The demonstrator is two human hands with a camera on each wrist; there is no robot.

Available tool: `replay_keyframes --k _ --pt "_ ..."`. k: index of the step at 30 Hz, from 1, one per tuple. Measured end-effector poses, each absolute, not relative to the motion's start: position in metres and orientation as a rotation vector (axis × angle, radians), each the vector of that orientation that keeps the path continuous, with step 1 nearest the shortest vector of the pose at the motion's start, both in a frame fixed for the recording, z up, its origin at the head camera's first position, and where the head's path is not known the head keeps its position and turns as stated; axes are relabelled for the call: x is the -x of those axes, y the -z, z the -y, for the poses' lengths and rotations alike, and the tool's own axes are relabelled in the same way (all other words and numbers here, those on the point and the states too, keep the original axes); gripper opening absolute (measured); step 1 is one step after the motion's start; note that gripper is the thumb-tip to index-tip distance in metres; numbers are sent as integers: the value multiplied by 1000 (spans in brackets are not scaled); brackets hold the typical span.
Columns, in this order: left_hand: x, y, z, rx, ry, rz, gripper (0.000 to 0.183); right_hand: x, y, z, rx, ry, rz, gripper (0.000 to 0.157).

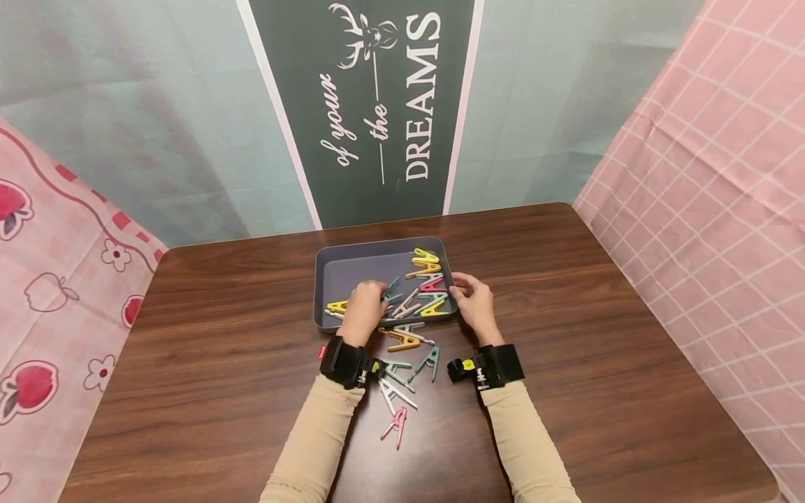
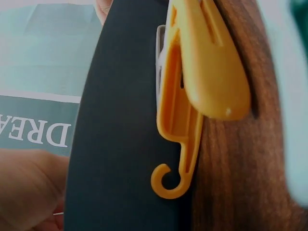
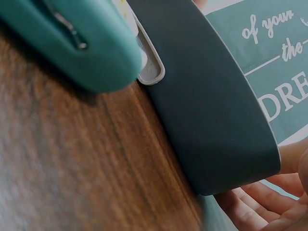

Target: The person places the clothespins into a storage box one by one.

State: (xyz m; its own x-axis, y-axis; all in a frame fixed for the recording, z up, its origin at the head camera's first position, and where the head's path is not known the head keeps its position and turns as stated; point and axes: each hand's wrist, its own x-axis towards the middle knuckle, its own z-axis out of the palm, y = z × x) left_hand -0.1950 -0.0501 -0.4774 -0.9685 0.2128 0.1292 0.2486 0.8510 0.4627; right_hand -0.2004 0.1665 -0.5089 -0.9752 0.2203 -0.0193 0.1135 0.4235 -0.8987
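Note:
A dark grey tray holds several clothespins, mostly along its right side. My left hand reaches over the front wall into the tray, and its fingertips pinch a dark teal clothespin, partly hidden by the hand. Beside it lie a pale pink clothespin and a red clothespin. My right hand grips the tray's right wall near the front corner. In the right wrist view, its thumb is at the rim and its fingers lie outside and below the corner of the tray wall.
Just before the tray lie a yellow-orange clothespin and a grey-white one. Nearer me on the wooden table are a green clothespin, a white one and a pink one. Curtains stand behind and beside the table.

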Motion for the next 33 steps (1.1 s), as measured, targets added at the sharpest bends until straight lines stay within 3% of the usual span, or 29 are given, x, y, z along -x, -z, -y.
replay_keyframes --k 21,33 --pt "196 480 52 371 635 2941 16 202 509 -165 287 -1593 2554 33" --pt "180 476 57 413 772 2858 23 200 510 -167 297 -1606 2554 32"
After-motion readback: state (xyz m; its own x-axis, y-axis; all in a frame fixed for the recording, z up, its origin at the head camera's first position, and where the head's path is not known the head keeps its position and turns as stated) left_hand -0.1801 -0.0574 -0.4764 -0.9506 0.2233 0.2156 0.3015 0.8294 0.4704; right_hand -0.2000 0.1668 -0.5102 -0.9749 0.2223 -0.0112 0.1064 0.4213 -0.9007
